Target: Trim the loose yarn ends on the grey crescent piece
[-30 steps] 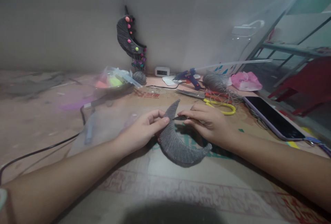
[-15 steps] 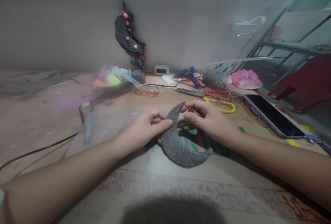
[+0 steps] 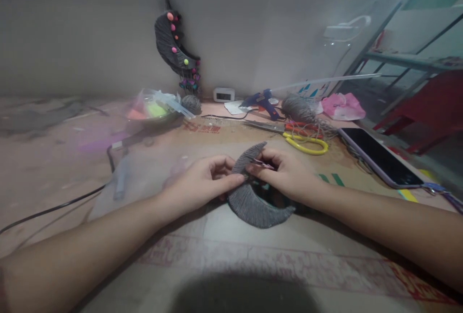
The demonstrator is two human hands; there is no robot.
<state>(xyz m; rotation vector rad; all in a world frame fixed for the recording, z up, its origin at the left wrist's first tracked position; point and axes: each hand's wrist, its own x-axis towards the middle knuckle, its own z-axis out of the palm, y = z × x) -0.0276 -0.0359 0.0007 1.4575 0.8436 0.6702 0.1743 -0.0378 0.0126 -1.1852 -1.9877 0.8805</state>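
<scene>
A crescent moon wrapped in grey yarn (image 3: 258, 209) is held tilted up off the board, its horns pointing right. My left hand (image 3: 211, 178) is closed on its outer curve, with the thumb across the front. Inside the curve, my right hand (image 3: 285, 170) is closed in a pinch, its fingertips touching the inner edge near the upper horn. Between those fingers shows a small pinkish piece (image 3: 265, 164), too blurred to name. The fingers behind the moon are hidden.
Beyond my hands lie yellow-handled scissors (image 3: 307, 144), a blue glue gun (image 3: 265, 103) and grey yarn (image 3: 300, 108). At right is a phone (image 3: 379, 156); at left, a bowl (image 3: 159, 117) of colourful pieces. A decorated dark crescent (image 3: 170, 43) hangs on the wall.
My right hand has gone from the upper horn's tip down along the inner edge, closer to my left thumb. The upper horn now leans a little further right.
</scene>
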